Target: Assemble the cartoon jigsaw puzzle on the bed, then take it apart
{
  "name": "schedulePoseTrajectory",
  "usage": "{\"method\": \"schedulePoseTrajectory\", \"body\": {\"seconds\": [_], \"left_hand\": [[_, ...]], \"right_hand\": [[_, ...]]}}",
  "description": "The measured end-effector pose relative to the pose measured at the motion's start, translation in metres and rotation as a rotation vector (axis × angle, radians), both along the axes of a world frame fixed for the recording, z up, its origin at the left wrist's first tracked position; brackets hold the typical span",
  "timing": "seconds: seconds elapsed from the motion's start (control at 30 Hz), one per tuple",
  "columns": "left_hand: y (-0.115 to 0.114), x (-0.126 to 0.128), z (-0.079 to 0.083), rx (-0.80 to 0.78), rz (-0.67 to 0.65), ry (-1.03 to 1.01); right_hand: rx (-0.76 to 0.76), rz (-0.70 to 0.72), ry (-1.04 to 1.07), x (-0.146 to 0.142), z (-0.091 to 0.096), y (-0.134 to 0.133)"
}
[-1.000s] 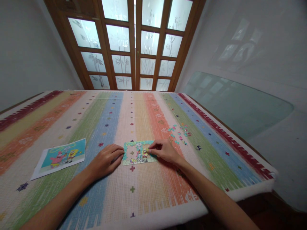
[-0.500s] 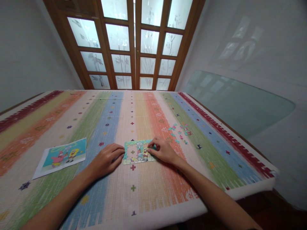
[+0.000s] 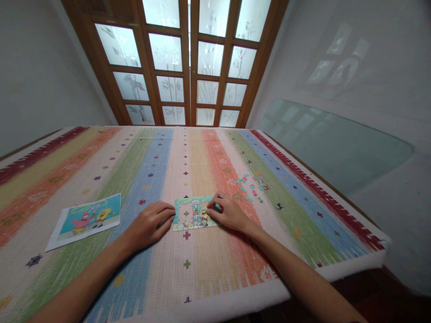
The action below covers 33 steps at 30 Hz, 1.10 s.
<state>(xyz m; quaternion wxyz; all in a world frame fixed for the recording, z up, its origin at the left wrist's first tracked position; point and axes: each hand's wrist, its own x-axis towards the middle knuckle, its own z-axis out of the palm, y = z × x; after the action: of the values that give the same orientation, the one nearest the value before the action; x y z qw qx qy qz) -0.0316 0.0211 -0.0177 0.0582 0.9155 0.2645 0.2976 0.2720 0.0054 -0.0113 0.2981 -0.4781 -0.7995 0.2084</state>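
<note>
Where the person sits, a cloth printed in pastel stripes with small crosses and stars (image 3: pixel 208 264) covers the surface, its pale edge closest to me. Over it reach two bare forearms, and the left hand (image 3: pixel 153 224) rests with loosely bent fingers against the left edge of a thin, rectangular, mostly aqua jigsaw puzzle (image 3: pixel 195 215), gripping nothing that I can see; I take it to be there so the linked pieces don't slide. From the other side the right hand (image 3: pixel 227 210) brings thumb and forefinger to the puzzle's right part, probably because precise placing needs fingertips, though whether they have closed on a piece I cannot tell. The puzzle lies flat between the hands, and cloth shows through a gap in its left half. Well to the left, a white paper sheet with a colour cartoon print (image 3: pixel 85 220) lies slanted, likely kept where a glance reaches it; SpongeBob is recognisable there, but I can read no lettering or label anywhere. Farther off, beyond the right hand, small aqua and pink loose pieces (image 3: pixel 254 194) lie scattered, perhaps set aside to leave working room. Past everything stand brown wooden doors with frosted, plant-patterned panes (image 3: pixel 185 54).
</note>
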Motion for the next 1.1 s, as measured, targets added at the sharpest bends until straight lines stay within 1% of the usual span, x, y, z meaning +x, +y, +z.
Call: {"method": "schedulePoseTrajectory", "body": {"seconds": [0.43,0.57,0.7,0.77,0.83,0.93,1.03,1.1], "left_hand": [[0.000,0.001,0.000,0.022,0.003,0.005],[0.000,0.000,-0.001,0.037,0.000,0.018],[0.000,-0.001,-0.001,0.044,-0.002,0.021],[0.000,-0.001,-0.001,0.046,-0.005,0.015],[0.000,-0.001,-0.002,0.047,-0.004,0.010],[0.000,-0.001,-0.002,0.048,-0.004,0.017],[0.000,0.000,-0.001,0.048,-0.006,0.023],[0.001,0.000,-0.001,0.050,-0.007,0.022]], "right_hand": [[0.060,0.022,-0.038,0.001,-0.004,0.001],[0.027,0.033,-0.030,0.002,-0.002,0.001],[-0.014,0.026,0.051,0.011,0.004,0.008],[0.014,-0.025,0.091,0.023,0.009,0.014],[0.091,-0.122,0.101,0.040,0.014,0.020],[0.198,-0.285,0.032,0.073,0.020,0.028],[0.179,-0.455,-0.132,0.108,0.022,0.031],[0.125,-0.585,-0.260,0.128,0.021,0.030]]}}
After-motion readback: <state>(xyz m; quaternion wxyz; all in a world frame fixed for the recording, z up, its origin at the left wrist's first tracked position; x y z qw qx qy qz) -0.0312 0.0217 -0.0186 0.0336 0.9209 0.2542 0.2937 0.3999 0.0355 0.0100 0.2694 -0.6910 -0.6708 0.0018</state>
